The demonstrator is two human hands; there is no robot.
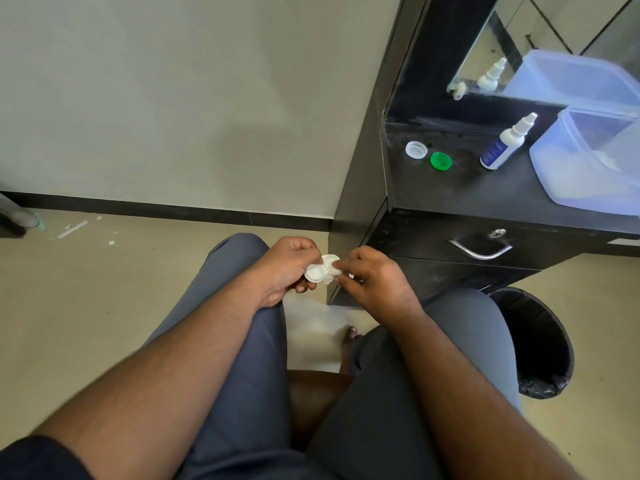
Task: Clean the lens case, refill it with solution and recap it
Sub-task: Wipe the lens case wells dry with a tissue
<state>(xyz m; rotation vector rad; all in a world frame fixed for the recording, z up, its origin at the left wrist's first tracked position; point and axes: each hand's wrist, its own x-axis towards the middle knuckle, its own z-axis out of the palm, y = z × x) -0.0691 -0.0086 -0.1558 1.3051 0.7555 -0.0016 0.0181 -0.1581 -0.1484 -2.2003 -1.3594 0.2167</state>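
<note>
A seated person is wearing grey-blue trousers (242,341) with a seam running down each leg. A dark short sleeve (31,459) is showing at the left arm; both forearms and one foot (349,336) are going bare.

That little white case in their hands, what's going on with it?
A seated person holds an open white lens case in the left hand and wipes one well with a bit of white tissue pinched in the right hand. Its two caps, one clear and one green, lie off on the black counter beside the solution bottle, so refilling and recapping are not yet done.
</note>
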